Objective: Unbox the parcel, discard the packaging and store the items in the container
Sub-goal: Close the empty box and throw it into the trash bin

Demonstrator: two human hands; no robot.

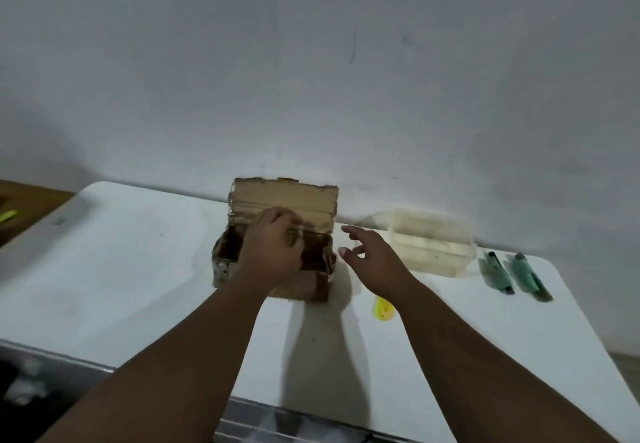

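On a white tabletop (138, 269) set against a plain pale wall, a small brown cardboard parcel (277, 252) sits near the middle with its top flap (287, 200) folded up and back, so the dark inside is open to the viewer. The picture is somewhat blurred.

The person's left hand (273, 252) reaches over the open mouth of the parcel, fingers curled down at the far rim where the flap hinges. Its grip looks narrow, probably steadying the box or feeling for something inside, but whether it holds anything cannot be told. The right hand (374, 255) hovers just beside the parcel's right wall, not touching it, its grip wide and empty with fingers spread toward the box, likely ready to brace it or take whatever comes out.

To the right of that hand, near the wall, stands a clear plastic container (433, 245), open-topped and close enough to receive the items. Further right lie two green pen-like items (512, 274), side by side on the tabletop and outside the container, so storing appears unfinished. A small yellow object (382, 309) lies on the tabletop, partly hidden under the right forearm; what it is cannot be made out.

The parcel's contents are hidden by the left hand and shadow.
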